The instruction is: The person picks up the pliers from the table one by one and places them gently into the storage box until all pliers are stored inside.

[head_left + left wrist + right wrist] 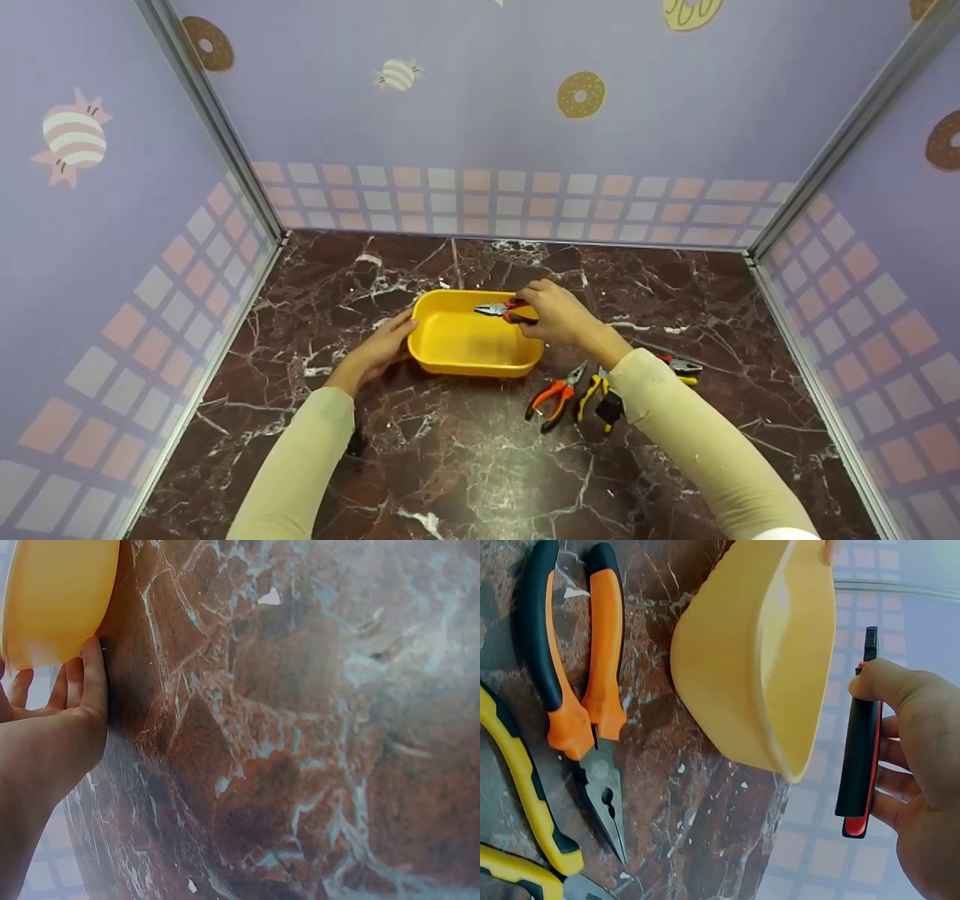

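Observation:
A yellow plastic tub (465,341) stands on the dark marble table (450,450). My right hand (559,315) grips red-and-black pliers (501,308) by the handles, holding them over the tub's far right part with the metal nose pointing left. In the right wrist view the fingers curl round the pliers' handle (860,742) beside the tub (757,660). My left hand (382,349) rests with straight fingers against the tub's left wall; the left wrist view shows the fingers (90,679) touching the tub (56,596).
Orange-and-black pliers (555,394) and yellow-and-black pliers (596,394) lie on the table right of the tub, under my right forearm. Another tool (682,367) shows beyond the sleeve. Patterned walls enclose the table on three sides.

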A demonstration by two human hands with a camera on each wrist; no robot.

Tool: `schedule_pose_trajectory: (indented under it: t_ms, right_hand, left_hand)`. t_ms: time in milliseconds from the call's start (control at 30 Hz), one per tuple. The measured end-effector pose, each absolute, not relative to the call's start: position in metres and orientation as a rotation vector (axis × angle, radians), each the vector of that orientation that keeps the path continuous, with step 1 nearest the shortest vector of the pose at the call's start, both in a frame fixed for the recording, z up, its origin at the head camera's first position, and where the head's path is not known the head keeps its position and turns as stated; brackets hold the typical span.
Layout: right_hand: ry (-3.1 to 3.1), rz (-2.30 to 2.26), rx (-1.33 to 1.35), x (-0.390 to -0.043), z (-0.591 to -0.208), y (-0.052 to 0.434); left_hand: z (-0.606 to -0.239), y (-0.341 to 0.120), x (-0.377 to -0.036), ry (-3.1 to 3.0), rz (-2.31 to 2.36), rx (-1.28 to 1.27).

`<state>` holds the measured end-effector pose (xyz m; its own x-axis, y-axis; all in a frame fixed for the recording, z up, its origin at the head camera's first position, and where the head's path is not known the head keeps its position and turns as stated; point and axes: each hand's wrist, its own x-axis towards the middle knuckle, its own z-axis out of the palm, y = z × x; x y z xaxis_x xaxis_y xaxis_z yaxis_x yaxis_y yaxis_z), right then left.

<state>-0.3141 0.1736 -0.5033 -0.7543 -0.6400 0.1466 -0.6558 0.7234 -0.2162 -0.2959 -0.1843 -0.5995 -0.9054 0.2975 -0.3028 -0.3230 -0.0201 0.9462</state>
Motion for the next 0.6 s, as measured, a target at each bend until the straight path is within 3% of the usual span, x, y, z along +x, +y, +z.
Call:
schedule_pose_trajectory:
  t_ms: [600]
  right_hand:
    - [-2.807,0.476,1.109,-0.308,-0.520,0.157]
  left_hand:
    - [-0.600,-0.185,-0.295,1.841,1.970,-0.034]
